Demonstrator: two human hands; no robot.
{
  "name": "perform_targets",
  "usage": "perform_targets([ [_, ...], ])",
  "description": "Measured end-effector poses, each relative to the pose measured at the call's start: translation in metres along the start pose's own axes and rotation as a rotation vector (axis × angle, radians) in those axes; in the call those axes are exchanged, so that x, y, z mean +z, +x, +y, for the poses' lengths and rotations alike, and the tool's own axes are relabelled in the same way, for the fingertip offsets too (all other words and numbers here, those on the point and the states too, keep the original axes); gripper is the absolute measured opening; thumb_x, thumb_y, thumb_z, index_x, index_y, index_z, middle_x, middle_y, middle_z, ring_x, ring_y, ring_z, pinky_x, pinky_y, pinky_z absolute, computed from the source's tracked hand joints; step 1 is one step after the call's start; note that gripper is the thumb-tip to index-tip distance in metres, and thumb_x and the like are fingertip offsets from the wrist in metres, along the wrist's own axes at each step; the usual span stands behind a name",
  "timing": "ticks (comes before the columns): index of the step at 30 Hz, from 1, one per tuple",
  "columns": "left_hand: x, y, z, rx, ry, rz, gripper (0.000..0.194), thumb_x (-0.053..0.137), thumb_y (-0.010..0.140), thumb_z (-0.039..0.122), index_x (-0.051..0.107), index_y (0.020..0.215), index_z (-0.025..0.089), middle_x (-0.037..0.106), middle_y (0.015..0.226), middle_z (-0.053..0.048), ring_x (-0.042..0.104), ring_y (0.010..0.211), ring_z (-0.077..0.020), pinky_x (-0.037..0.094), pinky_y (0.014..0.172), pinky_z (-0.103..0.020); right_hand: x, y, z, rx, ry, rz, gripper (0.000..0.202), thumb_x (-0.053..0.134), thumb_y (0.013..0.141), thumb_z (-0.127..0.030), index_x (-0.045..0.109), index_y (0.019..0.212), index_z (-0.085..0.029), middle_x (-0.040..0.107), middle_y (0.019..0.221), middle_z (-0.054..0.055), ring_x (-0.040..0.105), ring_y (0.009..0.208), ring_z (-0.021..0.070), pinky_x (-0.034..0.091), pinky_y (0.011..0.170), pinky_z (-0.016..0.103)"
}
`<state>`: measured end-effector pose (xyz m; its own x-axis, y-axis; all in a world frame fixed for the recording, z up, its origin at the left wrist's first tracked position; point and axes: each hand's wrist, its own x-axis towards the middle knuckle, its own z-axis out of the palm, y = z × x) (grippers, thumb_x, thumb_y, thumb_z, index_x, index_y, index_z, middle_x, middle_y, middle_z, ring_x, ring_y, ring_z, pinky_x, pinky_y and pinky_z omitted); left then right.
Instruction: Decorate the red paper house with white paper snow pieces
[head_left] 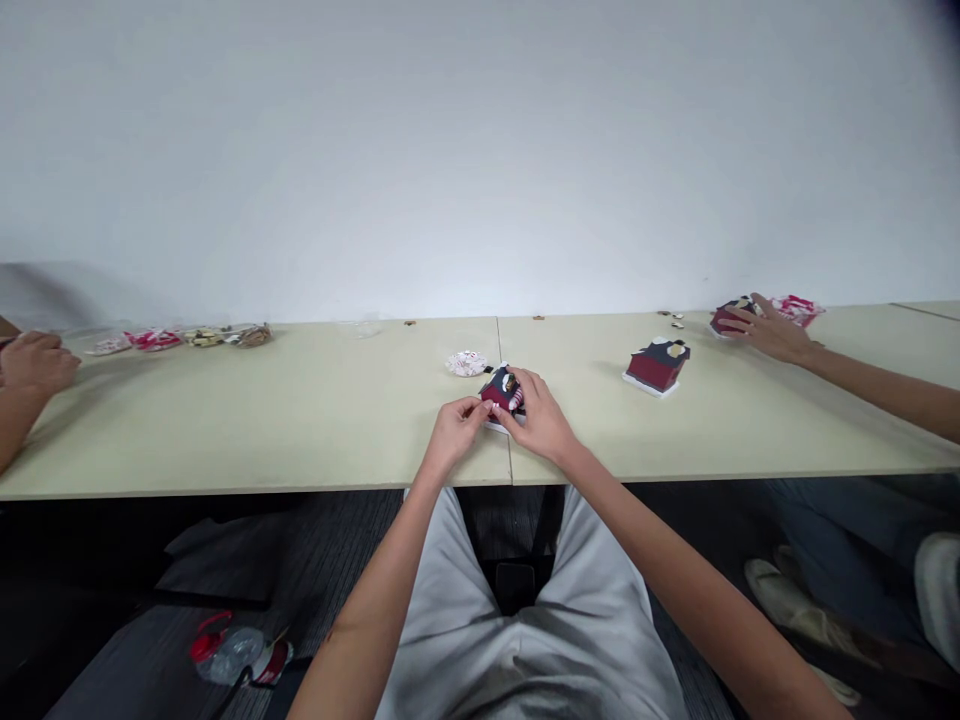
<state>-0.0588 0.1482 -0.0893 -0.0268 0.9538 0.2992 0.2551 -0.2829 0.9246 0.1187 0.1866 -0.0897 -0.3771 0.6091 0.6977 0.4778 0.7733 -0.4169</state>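
Observation:
A small toy house (pixel 496 393) with dark red walls, a dark roof and a white base sits on the table in front of me. My right hand (pixel 543 418) is wrapped round its right side, covering much of it. A red-and-white striped piece shows on the house beside those fingers. At the front wall, my left hand (pixel 454 430) is closed in a pinch, its fingertips close to my right thumb. Something small and white shows there, too small to name. Just behind the house lies a clump of white pieces with red marks (pixel 467 363).
Another toy house (pixel 657 366) stands to the right. A co-worker's hand (pixel 772 330) is on a further house (pixel 729 316), near a red-and-white packet (pixel 798 309). Several bagged parts (pixel 154 339) lie at the left, by another person's hand (pixel 37 362). The wall (pixel 480 160) rises behind the table (pixel 337 420).

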Motion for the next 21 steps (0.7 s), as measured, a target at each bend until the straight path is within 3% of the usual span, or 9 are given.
perform_targets([
  [5,0.0005,-0.0015,0.0024,-0.028,-0.017,-0.005,0.038,0.06,0.087,0.05,0.064,0.076,0.013,0.053,0.064,0.001,0.043,0.051,-0.009,0.034,0.05,-0.022,-0.0004,0.0005,0.0003,-0.003,-0.02,0.01,0.061,0.058,0.093,-0.046,0.04,0.145,-0.019,0.051,0.137,0.014,0.048,0.128,0.0286,0.043,0.109,0.047],
  [21,0.001,0.001,0.0001,-0.078,-0.059,-0.001,0.041,0.062,0.083,0.053,0.063,0.074,0.014,0.052,0.063,0.001,0.045,0.045,-0.0082,0.036,0.042,-0.022,-0.0004,-0.0004,0.0006,0.023,0.078,-0.049,0.064,0.056,0.094,-0.044,0.033,0.148,-0.019,0.044,0.141,0.016,0.045,0.132,0.0267,0.044,0.11,0.045],
])
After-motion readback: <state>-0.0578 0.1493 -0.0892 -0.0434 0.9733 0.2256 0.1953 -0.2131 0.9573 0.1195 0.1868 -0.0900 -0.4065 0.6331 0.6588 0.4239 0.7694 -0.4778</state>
